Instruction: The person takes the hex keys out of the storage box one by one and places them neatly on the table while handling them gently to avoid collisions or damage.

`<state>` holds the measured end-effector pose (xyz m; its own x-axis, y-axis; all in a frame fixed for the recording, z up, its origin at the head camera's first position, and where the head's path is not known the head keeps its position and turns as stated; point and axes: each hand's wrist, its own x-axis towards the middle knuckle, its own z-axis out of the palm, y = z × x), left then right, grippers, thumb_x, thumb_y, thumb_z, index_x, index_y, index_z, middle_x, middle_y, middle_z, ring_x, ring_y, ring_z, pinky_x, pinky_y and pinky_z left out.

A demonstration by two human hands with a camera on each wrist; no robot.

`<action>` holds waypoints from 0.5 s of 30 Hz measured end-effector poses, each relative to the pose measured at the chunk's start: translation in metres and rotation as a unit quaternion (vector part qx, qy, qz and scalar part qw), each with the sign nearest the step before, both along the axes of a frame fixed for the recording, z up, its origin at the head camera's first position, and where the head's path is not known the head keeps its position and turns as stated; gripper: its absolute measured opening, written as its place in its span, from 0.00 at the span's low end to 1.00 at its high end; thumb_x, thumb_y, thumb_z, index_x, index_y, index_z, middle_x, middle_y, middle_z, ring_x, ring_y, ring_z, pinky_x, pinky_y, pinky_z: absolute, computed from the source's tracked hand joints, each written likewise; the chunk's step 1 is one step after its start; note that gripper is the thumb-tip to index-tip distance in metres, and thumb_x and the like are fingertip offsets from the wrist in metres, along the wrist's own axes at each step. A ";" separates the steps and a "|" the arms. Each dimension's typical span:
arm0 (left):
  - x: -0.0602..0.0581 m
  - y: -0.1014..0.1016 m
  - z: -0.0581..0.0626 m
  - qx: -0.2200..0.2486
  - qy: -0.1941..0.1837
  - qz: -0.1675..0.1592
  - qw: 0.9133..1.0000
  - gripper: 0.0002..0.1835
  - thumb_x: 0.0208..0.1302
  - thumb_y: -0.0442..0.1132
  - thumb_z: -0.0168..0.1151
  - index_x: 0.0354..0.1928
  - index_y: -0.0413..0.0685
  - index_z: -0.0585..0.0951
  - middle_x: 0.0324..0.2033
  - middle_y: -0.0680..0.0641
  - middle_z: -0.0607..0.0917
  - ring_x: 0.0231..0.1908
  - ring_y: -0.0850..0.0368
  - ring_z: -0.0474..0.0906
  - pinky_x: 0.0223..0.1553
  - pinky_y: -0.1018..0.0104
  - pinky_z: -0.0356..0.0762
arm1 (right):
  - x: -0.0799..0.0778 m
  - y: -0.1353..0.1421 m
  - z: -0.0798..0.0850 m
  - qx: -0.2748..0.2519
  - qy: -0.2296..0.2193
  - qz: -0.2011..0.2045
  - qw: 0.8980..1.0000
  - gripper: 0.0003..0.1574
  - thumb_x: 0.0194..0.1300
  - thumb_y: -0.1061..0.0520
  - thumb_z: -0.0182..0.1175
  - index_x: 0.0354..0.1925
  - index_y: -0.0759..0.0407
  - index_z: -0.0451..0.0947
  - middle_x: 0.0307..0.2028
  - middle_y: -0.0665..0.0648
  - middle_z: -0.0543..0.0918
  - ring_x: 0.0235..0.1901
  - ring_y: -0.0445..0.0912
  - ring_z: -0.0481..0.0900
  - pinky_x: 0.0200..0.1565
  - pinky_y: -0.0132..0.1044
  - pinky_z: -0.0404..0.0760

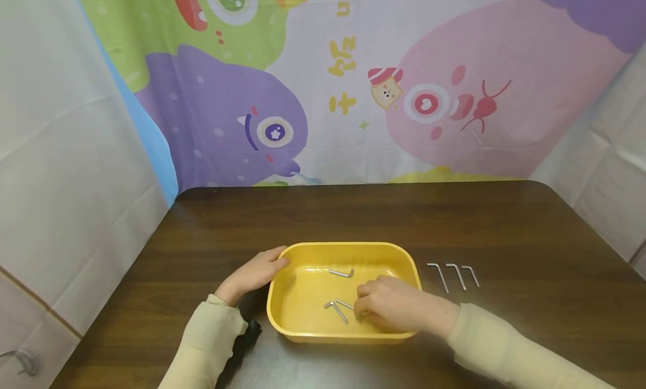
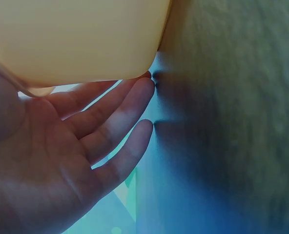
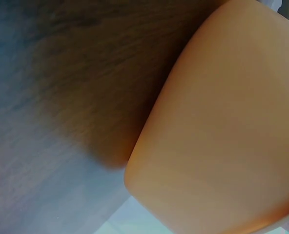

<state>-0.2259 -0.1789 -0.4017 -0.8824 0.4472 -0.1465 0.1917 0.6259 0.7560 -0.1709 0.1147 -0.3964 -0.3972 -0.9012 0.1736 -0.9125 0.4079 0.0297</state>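
Yellow tub [image 1: 348, 338], one: on the table [image 1: 530, 237], between my hands. Left hand [image 1: 257, 270], one: at the tub's left edge, thumb over the rim, fingers along the outer wall; a clasp meant, I judged, to stop it sliding. Right hand [image 1: 391, 304], one: inside the tub's right half, fingers bent downward; whether they pinched anything, I could not tell. Loose hex keys [image 1: 339, 313], three seen: on the tub's floor. Lined-up hex keys [image 1: 458, 278], three: right of the tub, side by side, probably for easy comparing.
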 end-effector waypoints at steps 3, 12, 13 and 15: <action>0.000 0.000 0.000 0.000 0.002 -0.001 1.000 0.13 0.67 0.41 0.40 0.46 0.47 0.73 0.31 0.48 0.78 0.30 0.57 0.73 0.38 0.63 0.70 | -0.001 0.000 0.000 -0.005 0.006 0.002 1.000 0.05 0.50 0.55 0.64 0.26 0.44 0.79 0.25 0.42 0.74 0.26 0.37 0.73 0.32 0.31 0.70; 0.000 -0.001 -0.001 0.003 0.005 0.001 1.000 0.15 0.67 0.41 0.40 0.49 0.48 0.73 0.34 0.48 0.79 0.33 0.57 0.74 0.40 0.63 0.70 | -0.002 -0.001 0.000 -0.009 0.005 -0.001 1.000 0.07 0.47 0.59 0.63 0.23 0.45 0.76 0.22 0.42 0.71 0.23 0.38 0.72 0.29 0.31 0.70; 0.000 -0.001 -0.001 0.003 0.004 0.001 1.000 0.14 0.67 0.41 0.40 0.49 0.48 0.73 0.34 0.48 0.79 0.32 0.57 0.74 0.39 0.63 0.70 | -0.002 -0.001 0.000 -0.007 0.004 -0.003 1.000 0.07 0.47 0.59 0.63 0.23 0.46 0.76 0.22 0.42 0.71 0.23 0.38 0.72 0.29 0.31 0.70; 0.000 -0.001 -0.001 0.003 0.003 0.001 1.000 0.14 0.67 0.41 0.40 0.48 0.48 0.73 0.33 0.48 0.79 0.31 0.57 0.73 0.39 0.63 0.70 | -0.001 -0.002 0.000 -0.002 0.001 -0.005 1.000 0.08 0.47 0.60 0.62 0.22 0.46 0.75 0.21 0.42 0.70 0.22 0.38 0.71 0.29 0.31 0.70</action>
<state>-0.2254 -0.1794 -0.4031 -0.8839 0.4466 -0.1390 0.1945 0.6212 0.7591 -0.1724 0.1128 -0.3961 -0.4054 -0.8967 0.1775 -0.9086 0.4167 0.0299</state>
